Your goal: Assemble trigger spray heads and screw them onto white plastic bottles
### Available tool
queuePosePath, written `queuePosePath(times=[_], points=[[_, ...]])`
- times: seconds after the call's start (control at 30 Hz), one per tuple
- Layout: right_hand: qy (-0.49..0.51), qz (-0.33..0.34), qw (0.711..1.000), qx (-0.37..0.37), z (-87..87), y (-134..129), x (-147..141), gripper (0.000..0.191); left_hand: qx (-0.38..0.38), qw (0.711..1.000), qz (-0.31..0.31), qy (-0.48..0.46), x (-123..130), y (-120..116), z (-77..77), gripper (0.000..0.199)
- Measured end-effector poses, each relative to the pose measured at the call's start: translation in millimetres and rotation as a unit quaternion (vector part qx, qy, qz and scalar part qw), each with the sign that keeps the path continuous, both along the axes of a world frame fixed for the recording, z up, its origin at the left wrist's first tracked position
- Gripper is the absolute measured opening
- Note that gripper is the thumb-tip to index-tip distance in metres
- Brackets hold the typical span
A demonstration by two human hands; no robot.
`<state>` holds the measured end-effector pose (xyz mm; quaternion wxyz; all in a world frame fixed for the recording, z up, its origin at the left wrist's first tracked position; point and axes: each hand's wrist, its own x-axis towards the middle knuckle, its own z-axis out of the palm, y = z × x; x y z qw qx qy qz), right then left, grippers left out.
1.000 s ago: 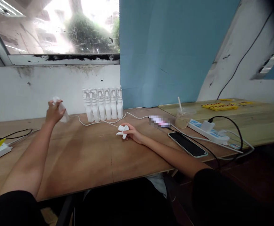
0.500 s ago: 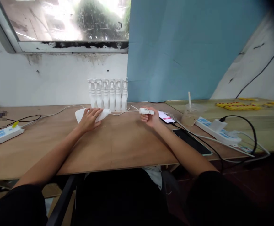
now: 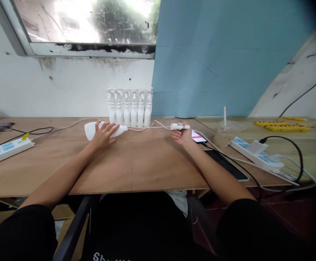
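Observation:
A white bottle (image 3: 90, 130) lies on its side on the brown table (image 3: 147, 166), its neck pointing right. My left hand (image 3: 103, 135) is wrapped over the middle of it. To the right, my right hand (image 3: 183, 135) grips a white spray head (image 3: 177, 126), whose thin tube points left toward the bottle's neck. Bottle and spray head are apart. Behind them, several white spray bottles (image 3: 134, 108) stand upright in a row against the wall.
A phone with a lit screen (image 3: 198, 136), a dark tablet (image 3: 225, 165), a plastic cup with straw (image 3: 223, 134) and a power strip (image 3: 258, 154) with cables are at right. Another power strip (image 3: 8, 150) lies left. Yellow packs (image 3: 285, 127) sit far right.
My right hand has moved right with the spray head, which has turned to lie more level. The camera view has shifted slightly. My left hand remains on the bottle.

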<state>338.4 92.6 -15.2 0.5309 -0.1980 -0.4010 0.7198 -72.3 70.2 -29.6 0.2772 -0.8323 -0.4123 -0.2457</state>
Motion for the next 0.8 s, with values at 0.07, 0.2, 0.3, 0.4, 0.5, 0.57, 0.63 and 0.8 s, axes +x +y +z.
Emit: queuePosePath(times=[0.07, 0.2, 0.3, 0.4, 0.5, 0.57, 0.63, 0.8], points=[[-0.002, 0.001, 1.0, -0.003, -1.0, 0.7, 0.0, 0.044, 0.001, 1.0, 0.002, -0.002, 1.0, -2.2, 0.9, 0.064], [-0.006, 0.02, 1.0, -0.019, -4.3, 2.9, 0.3, 0.045, 0.001, 1.0, 0.002, -0.001, 2.5, -5.5, 2.6, 0.064], [-0.008, 0.033, 0.999, -0.033, -6.2, 4.4, 0.7, 0.043, -0.001, 1.0, 0.003, -0.014, 1.8, -5.2, 2.5, 0.063], [-0.008, 0.035, 0.999, -0.037, -6.6, 5.1, 0.5, 0.041, 0.0, 1.0, 0.01, -0.016, 0.2, -3.3, 1.3, 0.062], [-0.009, 0.037, 0.998, -0.041, -5.5, 4.9, -1.2, 0.041, 0.007, 1.0, 0.018, 0.0, 0.4, -2.5, 0.3, 0.063], [-0.017, 0.045, 0.998, -0.051, -4.3, 3.8, -3.8, 0.039, 0.013, 1.0, 0.015, 0.009, 2.4, -3.5, 0.3, 0.063], [-0.028, 0.06, 0.996, -0.06, -3.0, 1.6, -7.6, 0.037, 0.016, 1.0, 0.008, 0.015, 5.7, -5.7, 0.7, 0.062], [-0.078, 0.137, 0.986, -0.051, -3.5, -9.4, -21.8, 0.037, -0.009, 0.999, -0.03, 0.007, 18.3, -13.6, -0.2, 0.061]])
